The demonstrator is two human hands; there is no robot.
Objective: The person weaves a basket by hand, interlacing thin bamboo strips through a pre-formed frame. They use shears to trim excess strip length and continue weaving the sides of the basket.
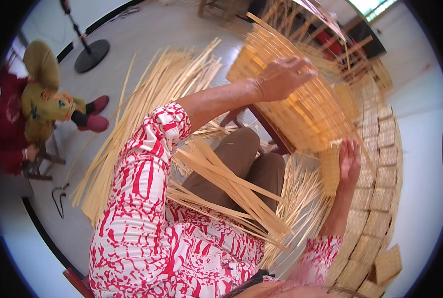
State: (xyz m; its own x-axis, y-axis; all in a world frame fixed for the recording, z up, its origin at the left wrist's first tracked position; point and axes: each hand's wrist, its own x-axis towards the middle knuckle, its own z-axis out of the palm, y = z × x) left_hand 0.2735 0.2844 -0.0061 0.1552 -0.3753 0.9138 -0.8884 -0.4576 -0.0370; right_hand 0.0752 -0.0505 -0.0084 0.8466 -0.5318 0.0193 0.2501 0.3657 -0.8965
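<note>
Left hand (283, 78) over the woven panel (306, 116)

The panel is at one o'clock, long axis eleven to five; left fingers, nearer its middle, curl, grip impossible to tell; the right hand (349, 164), fingers extended, is by its five-o'clock end

You show two hands: one left hand (283, 79), one right hand (349, 164). You have one woven sheet (301, 116). You have at least three heaps of strips (234, 186), the single strips being too many for you to count, and well over a dozen boxes (378, 223). Around you are one co-worker (10, 109), two shoes (94, 124), one tan disc (41, 63), one stand (92, 55), at least one stool (45, 163) and one bent wire (59, 199)
</note>
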